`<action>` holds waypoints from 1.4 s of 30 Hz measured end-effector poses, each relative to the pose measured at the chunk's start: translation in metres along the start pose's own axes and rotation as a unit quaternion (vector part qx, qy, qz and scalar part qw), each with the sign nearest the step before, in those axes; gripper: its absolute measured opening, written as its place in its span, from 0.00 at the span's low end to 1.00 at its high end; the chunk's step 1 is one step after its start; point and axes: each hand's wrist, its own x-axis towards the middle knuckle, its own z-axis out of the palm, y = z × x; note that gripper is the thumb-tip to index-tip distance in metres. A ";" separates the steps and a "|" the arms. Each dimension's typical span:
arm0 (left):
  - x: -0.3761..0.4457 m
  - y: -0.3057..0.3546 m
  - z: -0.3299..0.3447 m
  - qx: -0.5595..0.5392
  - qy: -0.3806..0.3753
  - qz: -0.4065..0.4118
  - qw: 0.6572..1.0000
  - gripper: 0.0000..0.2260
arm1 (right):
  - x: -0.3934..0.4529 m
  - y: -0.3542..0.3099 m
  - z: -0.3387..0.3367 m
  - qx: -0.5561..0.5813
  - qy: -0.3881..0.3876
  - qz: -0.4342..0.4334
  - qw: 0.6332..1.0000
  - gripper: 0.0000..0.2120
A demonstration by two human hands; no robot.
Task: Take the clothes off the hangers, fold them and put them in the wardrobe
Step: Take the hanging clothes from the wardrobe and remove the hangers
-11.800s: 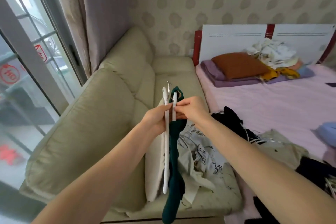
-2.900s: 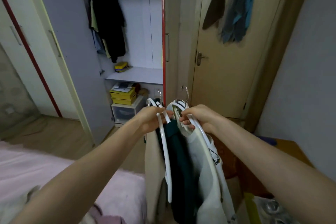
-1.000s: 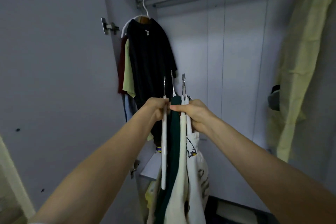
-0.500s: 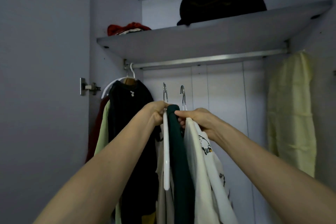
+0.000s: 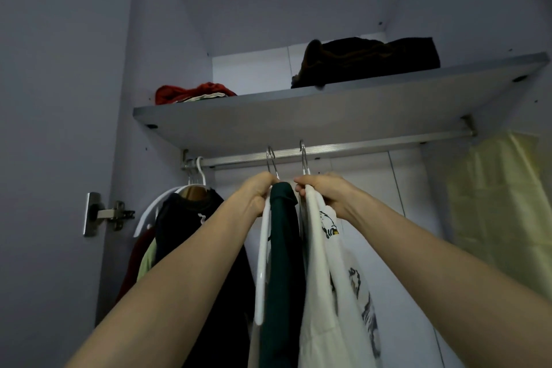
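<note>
Hangers (image 5: 263,260) with clothes (image 5: 280,263) are hanging at the rail (image 5: 343,151). Left hand (image 5: 257,194) and right hand (image 5: 325,191) are each gripping a hanger neck, close together.

One head view only, tilted upward into the wardrobe, close beneath the rail (image 5: 343,150); the shelf (image 5: 298,116) above it crosses mid-frame.

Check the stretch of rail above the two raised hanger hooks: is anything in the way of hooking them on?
Nothing visible blocks it. The rail is bare right above both hooks; the nearest hung clothes, the black garment, sit further left, and the yellow cloth hangs well right.
</note>
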 end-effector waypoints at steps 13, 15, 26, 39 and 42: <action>0.131 0.011 -0.012 0.015 -0.010 0.049 0.999 0.11 | 0.121 0.005 -0.006 0.002 0.002 -0.050 0.999 0.05; 0.143 0.014 -0.013 0.013 0.010 0.059 0.998 0.10 | 0.131 0.008 -0.004 0.004 0.002 -0.049 0.999 0.05; 0.176 0.005 -0.027 0.070 0.060 0.064 0.994 0.09 | 0.169 0.025 -0.016 -0.007 0.014 -0.062 0.998 0.17; 0.135 0.016 -0.056 0.587 0.193 0.189 0.763 0.12 | 0.197 0.018 0.008 -0.057 0.005 -0.044 0.997 0.05; 0.129 0.008 -0.075 0.616 0.264 0.189 0.718 0.15 | 0.200 0.018 0.013 -0.058 0.002 -0.036 0.998 0.05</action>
